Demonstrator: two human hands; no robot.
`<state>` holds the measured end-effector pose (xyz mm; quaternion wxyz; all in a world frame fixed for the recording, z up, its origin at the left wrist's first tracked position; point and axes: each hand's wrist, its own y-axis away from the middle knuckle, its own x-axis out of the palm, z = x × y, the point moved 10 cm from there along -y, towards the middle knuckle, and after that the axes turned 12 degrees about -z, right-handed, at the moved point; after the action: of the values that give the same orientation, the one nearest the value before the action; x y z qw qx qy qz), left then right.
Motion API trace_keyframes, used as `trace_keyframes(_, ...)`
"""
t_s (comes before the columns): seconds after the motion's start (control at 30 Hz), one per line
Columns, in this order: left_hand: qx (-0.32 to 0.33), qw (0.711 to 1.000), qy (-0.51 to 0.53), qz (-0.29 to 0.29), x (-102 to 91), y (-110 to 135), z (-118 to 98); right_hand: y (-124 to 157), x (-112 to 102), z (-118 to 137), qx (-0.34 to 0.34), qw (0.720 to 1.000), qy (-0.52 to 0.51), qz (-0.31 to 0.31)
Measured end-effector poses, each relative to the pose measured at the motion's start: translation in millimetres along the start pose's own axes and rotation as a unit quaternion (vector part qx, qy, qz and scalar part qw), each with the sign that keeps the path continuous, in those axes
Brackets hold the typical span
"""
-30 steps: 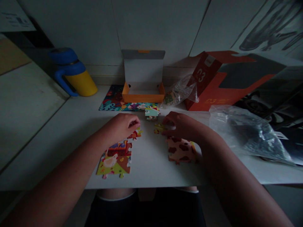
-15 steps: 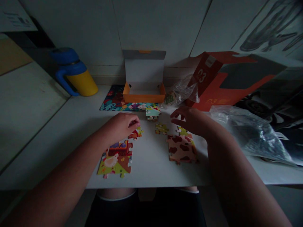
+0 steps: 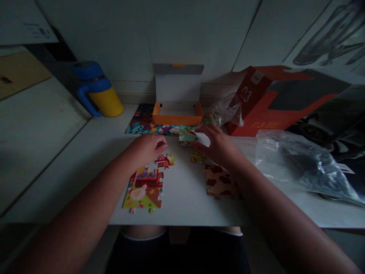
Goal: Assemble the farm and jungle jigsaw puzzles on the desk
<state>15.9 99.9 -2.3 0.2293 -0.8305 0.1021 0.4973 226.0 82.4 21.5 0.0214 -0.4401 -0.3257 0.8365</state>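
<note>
Head view: nearest on the desk (image 3: 182, 201) lie a chicken puzzle section (image 3: 142, 193) and, to its right, a cow-spotted section (image 3: 219, 182). Beyond sit a barn piece (image 3: 164, 161) and a yellow piece (image 3: 196, 156). Left hand (image 3: 148, 147), fingers curled together, is just beside the barn piece; right hand (image 3: 215, 144), fingers apart, is at the piece stack (image 3: 186, 136), contact unclear. Behind stands an open orange box (image 3: 177, 120).

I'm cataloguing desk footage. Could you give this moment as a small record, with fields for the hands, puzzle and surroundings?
Left hand: fingers curled, near the barn puzzle piece; grip unclear
Right hand: thumb and fingers at the stacked puzzle pieces; grip unclear
Near left: chicken puzzle section
Near right: cow-spotted puzzle section, partly behind the right forearm
Back centre: open orange box on a patterned sheet
Back left: blue-and-yellow jug
Back right: red-orange box, clear plastic bag in front
</note>
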Motion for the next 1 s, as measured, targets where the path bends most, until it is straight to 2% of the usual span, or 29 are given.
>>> trace_keyframes(0.33,0.0,0.999,0.018,-0.039,-4.9,-2,-2,-1,4,-5,0.012,1.0,-0.017,0.007)
trace_keyframes(0.47,-0.026,0.996,0.025,-0.082,-15.8,-7,10,-2,-2,0,-0.008,0.999,-0.035,-0.01)
trace_keyframes(0.57,-0.067,0.987,0.081,-0.121,-26.6,-9,21,-2,-13,10,-0.031,0.998,-0.053,-0.034)
trace_keyframes(0.63,-0.082,0.978,0.149,-0.124,-28.4,-8,19,0,-19,18,-0.036,0.996,-0.064,-0.041)
trace_keyframes(0.77,-0.056,0.951,0.298,-0.061,-17.1,-5,-11,8,-21,35,-0.024,0.994,-0.101,-0.017)
trace_keyframes(0.87,-0.019,0.929,0.369,-0.007,-7.7,2,-35,15,-13,47,-0.009,0.987,-0.161,0.018)
trace_keyframes(1.0,-0.034,0.917,0.395,0.048,4.9,9,-41,20,-3,50,0.039,0.972,-0.231,0.03)
